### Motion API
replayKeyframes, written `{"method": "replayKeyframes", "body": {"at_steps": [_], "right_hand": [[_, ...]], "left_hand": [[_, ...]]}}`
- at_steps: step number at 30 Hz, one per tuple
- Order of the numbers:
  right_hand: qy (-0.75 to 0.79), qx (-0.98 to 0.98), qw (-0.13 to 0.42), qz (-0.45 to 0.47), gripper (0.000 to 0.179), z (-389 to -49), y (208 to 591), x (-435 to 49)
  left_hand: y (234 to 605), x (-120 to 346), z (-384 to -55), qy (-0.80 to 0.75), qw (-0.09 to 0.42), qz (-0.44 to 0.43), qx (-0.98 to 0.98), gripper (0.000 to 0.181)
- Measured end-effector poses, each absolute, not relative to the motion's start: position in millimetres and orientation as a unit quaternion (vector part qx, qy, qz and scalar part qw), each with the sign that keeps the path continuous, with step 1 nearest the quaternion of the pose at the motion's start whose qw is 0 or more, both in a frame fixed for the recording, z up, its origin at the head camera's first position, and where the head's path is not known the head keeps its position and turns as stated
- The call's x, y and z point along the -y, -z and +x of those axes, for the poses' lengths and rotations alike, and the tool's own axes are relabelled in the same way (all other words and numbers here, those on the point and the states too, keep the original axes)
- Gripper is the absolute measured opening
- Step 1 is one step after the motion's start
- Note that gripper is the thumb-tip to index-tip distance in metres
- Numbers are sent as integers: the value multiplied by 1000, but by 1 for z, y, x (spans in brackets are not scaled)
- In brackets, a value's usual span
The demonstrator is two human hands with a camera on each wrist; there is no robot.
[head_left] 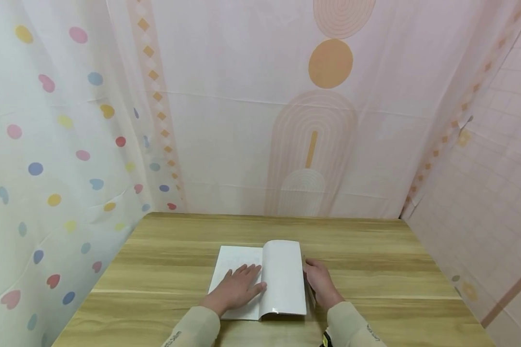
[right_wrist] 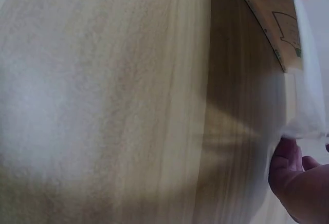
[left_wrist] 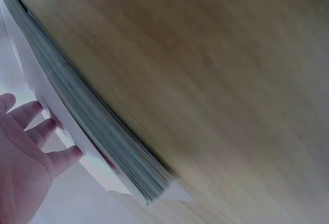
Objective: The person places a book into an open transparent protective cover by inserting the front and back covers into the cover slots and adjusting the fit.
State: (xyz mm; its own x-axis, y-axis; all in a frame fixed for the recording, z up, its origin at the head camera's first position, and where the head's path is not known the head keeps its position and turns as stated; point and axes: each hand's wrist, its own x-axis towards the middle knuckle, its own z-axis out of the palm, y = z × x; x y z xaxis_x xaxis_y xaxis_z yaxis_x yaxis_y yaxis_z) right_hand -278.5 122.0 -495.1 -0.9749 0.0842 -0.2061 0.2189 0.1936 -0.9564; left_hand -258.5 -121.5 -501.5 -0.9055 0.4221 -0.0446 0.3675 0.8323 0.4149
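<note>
An open book (head_left: 282, 279) lies on the wooden table, its right-hand leaf curving up from the spine with a glossy, whitish surface. My left hand (head_left: 239, 289) rests on the left page with fingers spread, the thumb reaching to the fold. In the left wrist view, the fingers of the left hand (left_wrist: 25, 152) extend over the white page, above the thick page block (left_wrist: 92, 106). At the book's right edge, my right hand (head_left: 322, 283) has curled fingers. The right wrist view shows the right hand (right_wrist: 298, 178) pinching a whitish edge; a brown printed panel (right_wrist: 272, 13) shows beneath it.
The wood-grain table (head_left: 373, 270) extends around the book on all sides. Behind it hangs a pale patterned curtain (head_left: 226, 144); a dotted curtain (head_left: 69, 193) closes the left side and a checked one (head_left: 495, 168) the right.
</note>
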Motion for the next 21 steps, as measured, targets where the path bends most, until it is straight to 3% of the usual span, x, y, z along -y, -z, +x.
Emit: {"method": "replayKeyframes", "body": {"at_steps": [9, 15, 21], "right_hand": [[684, -722, 19, 101, 54, -279, 491, -128], [654, -750, 47, 84, 58, -278, 489, -127], [628, -772, 68, 75, 74, -274, 484, -126]], "left_hand": [[499, 125, -259, -216, 63, 203, -953, 67], [499, 125, -259, -215, 63, 201, -954, 67], [501, 124, -259, -209, 61, 202, -955, 68]]}}
